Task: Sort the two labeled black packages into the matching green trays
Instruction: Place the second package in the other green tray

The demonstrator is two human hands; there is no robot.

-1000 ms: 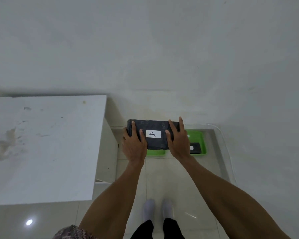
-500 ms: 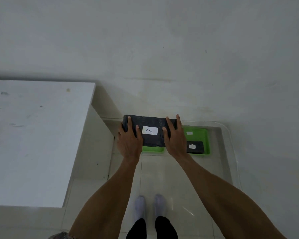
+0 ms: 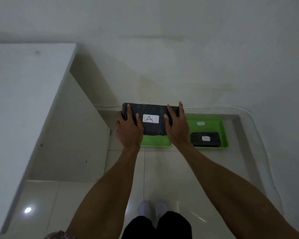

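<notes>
Black package marked A point(image 3: 152, 121) held in both hands above the left green tray point(image 3: 155, 143); whether touching the tray or clear of it, cannot tell. White label point(image 3: 150, 118) with handwritten "A" facing up, centred on the package top.

Left hand point(image 3: 129, 131) clamped on the package's left end: fingers spread over the top face, thumb point(image 3: 138, 120) lying on top near the label. Right hand point(image 3: 177, 125) clamped on the right end likewise, fingers reaching to the far edge, thumb point(image 3: 167, 121) on top just right of the label. Package level, long side running left to right.

Relative to the left green tray: only its near strip visible below the package, the remainder covered by package and hands. Right green tray point(image 3: 222, 125) immediately to its right, side by side, touching or nearly so. Inside that tray, second black package point(image 3: 205, 139) lying flat in the near half, white label point(image 3: 205, 138) up; letter too small to read. Small white tag point(image 3: 200, 123) on the tray floor in the far half; letter also unreadable.

Both trays on the tiled floor point(image 3: 162, 169), set against the wall point(image 3: 162, 49). White table point(image 3: 24, 100) to the left of the left tray, well apart from the right one. Feet in light socks point(image 3: 152, 208) on the floor, nearer to the camera than the trays.
</notes>
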